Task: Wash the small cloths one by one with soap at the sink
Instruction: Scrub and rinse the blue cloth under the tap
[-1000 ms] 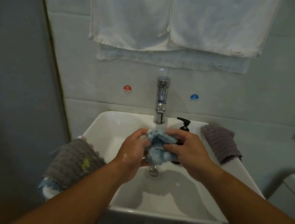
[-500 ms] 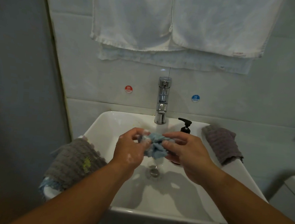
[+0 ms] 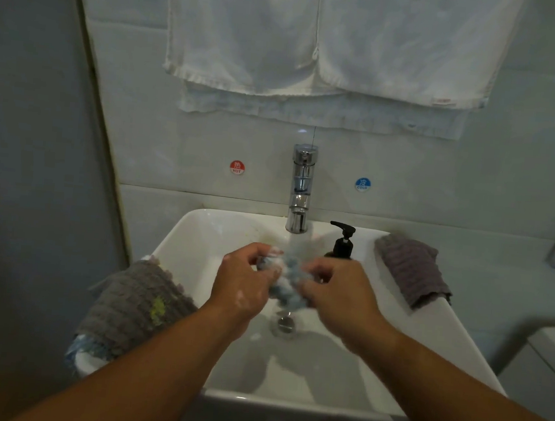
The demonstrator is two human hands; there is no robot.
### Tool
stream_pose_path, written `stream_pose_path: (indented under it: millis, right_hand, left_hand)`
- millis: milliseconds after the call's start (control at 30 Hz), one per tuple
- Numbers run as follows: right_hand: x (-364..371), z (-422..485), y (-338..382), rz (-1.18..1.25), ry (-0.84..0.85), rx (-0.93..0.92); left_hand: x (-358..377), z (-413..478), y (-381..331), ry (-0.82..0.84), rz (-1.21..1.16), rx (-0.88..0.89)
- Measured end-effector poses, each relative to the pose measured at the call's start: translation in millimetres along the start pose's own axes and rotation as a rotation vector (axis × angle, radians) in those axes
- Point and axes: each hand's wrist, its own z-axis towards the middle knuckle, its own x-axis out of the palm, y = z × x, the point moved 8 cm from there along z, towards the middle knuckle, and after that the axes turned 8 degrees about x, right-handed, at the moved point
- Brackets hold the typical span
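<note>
A small light-blue cloth (image 3: 286,280) is bunched up between both hands over the white sink (image 3: 200,237), right under the chrome tap (image 3: 301,192), whose water runs onto it. My left hand (image 3: 241,286) grips the cloth's left side and carries flecks of soap foam. My right hand (image 3: 337,294) grips its right side, motion-blurred. A black soap pump bottle (image 3: 343,241) stands just behind my right hand. A grey cloth with a yellow stain (image 3: 133,305) lies over a blue-white cloth (image 3: 77,350) on the sink's left rim. A purple-grey cloth (image 3: 413,269) hangs on the right rim.
White towels (image 3: 324,46) hang on the wall above the tap. Red HOT (image 3: 237,167) and blue COLD (image 3: 362,184) stickers flank the tap. The drain (image 3: 285,321) sits below my hands. A grey wall closes in at the left; a white fixture (image 3: 552,355) stands at lower right.
Both hands have rubbed the blue cloth and shifted it up slightly under the tap's stream; the cloth is now more squeezed and hidden between them.
</note>
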Motion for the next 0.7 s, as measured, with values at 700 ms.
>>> stream_pose_path:
  millis: [700]
  right_hand:
    - [-8.3,8.8,-1.5,0.137,-0.076,0.053]
  left_hand:
    - [16.1,-4.8,1.4,0.182,-0.039,0.029]
